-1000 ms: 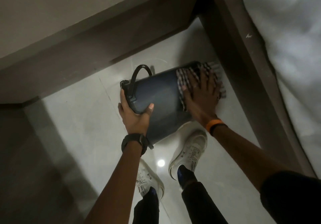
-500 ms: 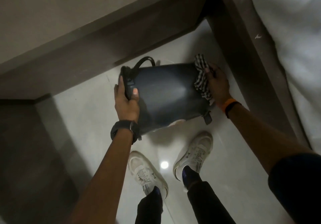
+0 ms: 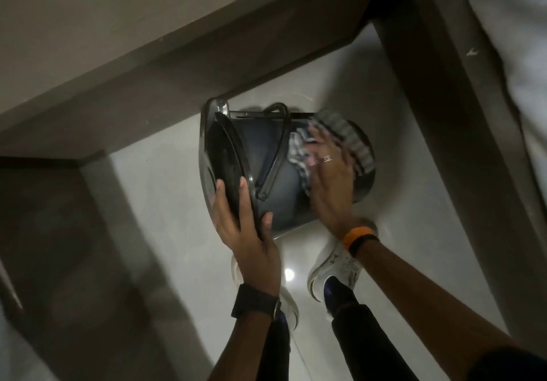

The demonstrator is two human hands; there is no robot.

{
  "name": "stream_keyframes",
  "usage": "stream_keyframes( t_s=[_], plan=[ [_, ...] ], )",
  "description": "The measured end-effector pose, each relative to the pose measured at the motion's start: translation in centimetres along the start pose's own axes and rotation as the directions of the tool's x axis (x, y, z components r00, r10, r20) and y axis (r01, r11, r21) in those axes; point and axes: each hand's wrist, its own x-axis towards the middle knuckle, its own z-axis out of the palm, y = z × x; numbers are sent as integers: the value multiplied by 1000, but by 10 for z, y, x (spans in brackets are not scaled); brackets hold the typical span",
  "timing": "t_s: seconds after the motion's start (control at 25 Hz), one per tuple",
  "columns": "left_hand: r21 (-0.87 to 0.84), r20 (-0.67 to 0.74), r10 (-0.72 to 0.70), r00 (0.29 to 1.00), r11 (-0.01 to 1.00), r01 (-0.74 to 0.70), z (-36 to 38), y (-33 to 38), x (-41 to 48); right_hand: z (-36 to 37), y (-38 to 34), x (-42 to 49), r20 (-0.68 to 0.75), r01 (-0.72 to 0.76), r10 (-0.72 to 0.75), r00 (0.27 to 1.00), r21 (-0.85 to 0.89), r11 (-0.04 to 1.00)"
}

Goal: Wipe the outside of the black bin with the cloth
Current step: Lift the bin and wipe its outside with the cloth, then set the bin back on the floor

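The black bin (image 3: 266, 155) is held on its side above the floor, its lid end to the left and its ribbed grey base to the right. My left hand (image 3: 245, 226) grips the lid rim at the lower left, thumb on the bin's side. My right hand (image 3: 331, 185) presses the checked cloth (image 3: 299, 150) flat against the bin's side near the base; hand and cloth are blurred. The bin's thin black handle (image 3: 275, 161) lies across its side, between my hands.
A dark wooden desk frame (image 3: 148, 90) runs behind the bin, with a dark post (image 3: 444, 114) to the right and white fabric (image 3: 518, 55) beyond it. My white shoes (image 3: 334, 265) stand on the glossy pale floor directly below the bin.
The bin has turned so its lid and ribbed base now show. My left hand shifted from the handle end to the lid rim. My right hand brought the cloth from the far end onto the side.
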Motion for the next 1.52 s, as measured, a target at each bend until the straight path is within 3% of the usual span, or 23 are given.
stream_keyframes(
  t_s=[0.08,0.12,0.16,0.24,0.32,0.36,0.44,0.52,0.6,0.68,0.8,0.88,1.0,1.12,1.2,1.28,1.4,1.52],
  plan=[
    [65,-5,25,1000,998,-24,3,-1,-1,9,-15,-2,132,248,-243,961,-23,968],
    [92,3,44,999,995,-44,3,-1,-2,7,-12,3,174,300,-292,941,-22,954],
    [113,12,74,997,991,-75,4,1,-3,1,-4,12,176,281,-273,946,-20,960],
    [154,36,134,990,978,-138,8,7,-7,-20,13,34,115,5,-7,993,22,1000],
    [204,64,181,981,960,-191,14,15,-13,-42,26,52,116,-291,280,953,83,953],
    [216,66,190,979,956,-200,17,18,-16,-48,25,56,149,-347,330,932,105,932],
    [216,69,197,978,954,-207,17,17,-21,-46,7,47,256,-289,240,936,175,941],
    [224,77,231,970,944,-243,16,13,-23,-38,-16,28,337,-109,34,941,207,972],
    [242,88,255,963,932,-269,15,7,-27,-36,-13,26,311,31,-79,947,157,987],
    [264,101,265,959,922,-283,16,4,-32,-41,15,51,267,-90,56,962,116,989],
    [279,166,311,936,896,-347,13,8,-35,-68,43,88,400,-350,321,858,0,937],
    [314,243,322,915,866,-388,9,16,-33,-75,41,85,416,-447,364,833,120,886],
    [395,353,350,868,785,-477,1,25,-28,-75,31,55,402,-354,232,886,263,898],
    [388,399,403,823,739,-550,-7,26,-22,-77,47,58,360,-319,272,893,78,945],
    [368,403,416,815,742,-560,-6,31,-16,-82,62,86,437,-439,405,803,-25,898],
    [399,403,396,825,735,-548,5,39,-4,-79,65,104,490,-571,450,747,126,811],
    [543,402,299,865,683,-488,23,49,16,-62,47,94,626,-736,453,634,310,602],
    [628,417,173,892,655,-421,27,43,24,-45,35,88,649,-747,422,633,369,554]
  ],
)
